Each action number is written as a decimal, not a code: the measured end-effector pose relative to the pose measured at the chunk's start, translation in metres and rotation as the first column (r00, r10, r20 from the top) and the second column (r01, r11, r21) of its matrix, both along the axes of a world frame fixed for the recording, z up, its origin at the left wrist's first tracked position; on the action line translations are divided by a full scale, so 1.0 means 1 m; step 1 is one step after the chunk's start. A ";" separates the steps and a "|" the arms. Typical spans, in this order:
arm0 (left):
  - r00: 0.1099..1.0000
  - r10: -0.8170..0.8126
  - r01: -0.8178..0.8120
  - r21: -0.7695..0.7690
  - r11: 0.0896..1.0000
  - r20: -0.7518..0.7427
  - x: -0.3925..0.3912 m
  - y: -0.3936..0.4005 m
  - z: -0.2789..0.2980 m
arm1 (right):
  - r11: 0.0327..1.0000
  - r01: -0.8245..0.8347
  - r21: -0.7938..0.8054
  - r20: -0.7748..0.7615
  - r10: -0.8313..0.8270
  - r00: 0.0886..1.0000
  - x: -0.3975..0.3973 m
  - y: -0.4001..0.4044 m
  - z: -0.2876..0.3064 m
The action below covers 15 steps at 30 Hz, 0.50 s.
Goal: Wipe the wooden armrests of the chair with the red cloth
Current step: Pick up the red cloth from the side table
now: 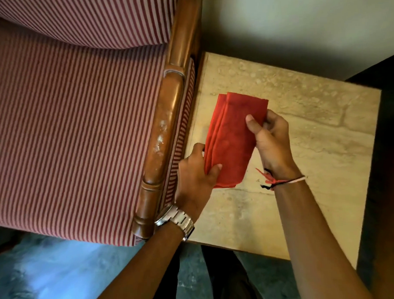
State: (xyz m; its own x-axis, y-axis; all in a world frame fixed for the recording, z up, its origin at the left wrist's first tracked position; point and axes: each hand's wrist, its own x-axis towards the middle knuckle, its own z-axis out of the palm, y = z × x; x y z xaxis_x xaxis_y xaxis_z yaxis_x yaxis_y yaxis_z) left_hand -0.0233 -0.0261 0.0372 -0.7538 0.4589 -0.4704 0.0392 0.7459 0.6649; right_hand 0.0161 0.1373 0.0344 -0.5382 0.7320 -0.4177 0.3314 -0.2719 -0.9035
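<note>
A folded red cloth (232, 136) is held between both hands above a side table. My left hand (194, 179) pinches its lower left corner. My right hand (270, 137) grips its right edge, thumb on top. The chair's wooden armrest (162, 137) runs diagonally just left of my left hand; it is brown, with pale scuff marks along its middle. The chair's striped red-and-white seat cushion (78, 136) fills the left of the view. The other armrest is out of view.
A beige stone-patterned side table (303, 126) stands right of the chair, against a pale wall (298, 20). A dark piece of furniture (387, 141) borders the table's right side. Bluish floor (50, 280) lies below the chair's front edge.
</note>
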 end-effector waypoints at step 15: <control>0.995 0.085 -0.092 0.179 0.980 0.042 -0.090 -0.140 0.037 | 0.926 -0.257 0.276 0.326 0.162 0.931 -0.097 -0.110 0.047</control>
State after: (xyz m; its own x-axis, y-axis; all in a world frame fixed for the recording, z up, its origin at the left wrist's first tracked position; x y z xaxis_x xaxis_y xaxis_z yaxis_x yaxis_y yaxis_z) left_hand -0.1137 -0.1665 0.0746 -0.7804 0.4708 -0.4115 -0.0463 0.6128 0.7889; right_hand -0.0806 0.0272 0.0809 -0.5821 0.7335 -0.3509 0.6112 0.1102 -0.7838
